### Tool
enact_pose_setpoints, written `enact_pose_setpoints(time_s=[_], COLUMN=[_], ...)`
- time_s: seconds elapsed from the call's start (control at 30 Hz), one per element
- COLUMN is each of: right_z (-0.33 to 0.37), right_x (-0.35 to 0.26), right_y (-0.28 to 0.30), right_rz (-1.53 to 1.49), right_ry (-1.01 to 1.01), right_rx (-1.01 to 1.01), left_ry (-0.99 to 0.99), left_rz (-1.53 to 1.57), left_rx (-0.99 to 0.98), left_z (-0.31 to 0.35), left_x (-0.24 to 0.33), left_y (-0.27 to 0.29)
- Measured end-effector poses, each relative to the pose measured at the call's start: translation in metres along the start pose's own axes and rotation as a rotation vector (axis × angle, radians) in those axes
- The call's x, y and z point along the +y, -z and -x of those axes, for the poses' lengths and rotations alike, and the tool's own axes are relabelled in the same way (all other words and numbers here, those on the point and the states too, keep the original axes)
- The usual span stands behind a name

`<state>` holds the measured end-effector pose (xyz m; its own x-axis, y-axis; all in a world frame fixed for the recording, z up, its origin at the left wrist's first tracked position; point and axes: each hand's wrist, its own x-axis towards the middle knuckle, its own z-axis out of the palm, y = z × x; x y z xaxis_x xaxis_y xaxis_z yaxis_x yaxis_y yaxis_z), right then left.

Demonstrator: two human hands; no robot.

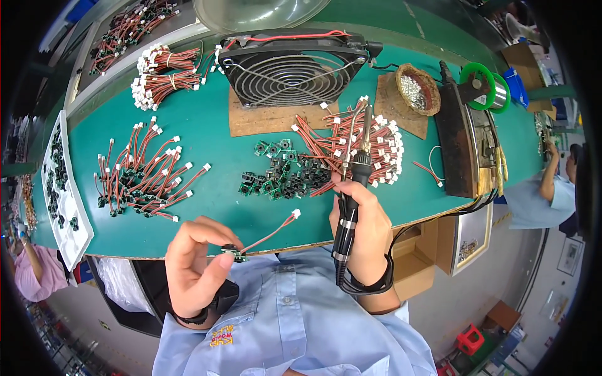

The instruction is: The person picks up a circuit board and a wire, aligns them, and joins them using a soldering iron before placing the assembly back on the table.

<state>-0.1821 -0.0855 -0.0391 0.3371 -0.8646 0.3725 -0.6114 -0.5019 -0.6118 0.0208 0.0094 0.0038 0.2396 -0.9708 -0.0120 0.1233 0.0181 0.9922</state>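
Between the thumb and fingers of my left hand [199,266] is a small green circuit board [236,253] with a black part. From it a red and white wire lead runs up to a white connector [296,214]. My right hand [367,232] is wrapped round a soldering iron [352,207], its tip pointing away from me; a thin metal tube lies along it. Beyond the hands lies a pile of loose circuit boards [288,175], beside a bundle of wire leads [385,150]. To the left, boards with leads attached [144,169] lie heaped.
A black fan [291,72] with a wire guard stands at the back. Right of it are a bowl of metal bits [414,91], a dark metal stand [454,138] and solder reels [489,91]. A white tray of boards [66,200] sits left. Other people sit at both sides.
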Motion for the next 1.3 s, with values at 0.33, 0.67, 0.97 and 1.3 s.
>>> enact_pose_setpoints(time_s=[0.33,0.67,0.97,1.3], right_z=[0.03,0.008,0.007,0.009], right_x=[-0.006,0.005,0.018,-0.009], right_y=[0.008,0.009,0.011,0.044], right_rz=[-0.396,0.069,-0.042,-0.3], right_ry=[0.023,0.165,0.273,0.216], right_rx=[-0.022,-0.064,0.133,-0.089], left_ry=[0.0,-0.007,-0.008,-0.082], left_rz=[-0.037,-0.062,-0.343,-0.541], left_rx=[0.018,0.012,-0.375,-0.191], left_z=[-0.003,0.001,-0.01,-0.021], left_x=[0.004,0.008,0.004,0.012], left_y=[0.008,0.012,-0.013,-0.045])
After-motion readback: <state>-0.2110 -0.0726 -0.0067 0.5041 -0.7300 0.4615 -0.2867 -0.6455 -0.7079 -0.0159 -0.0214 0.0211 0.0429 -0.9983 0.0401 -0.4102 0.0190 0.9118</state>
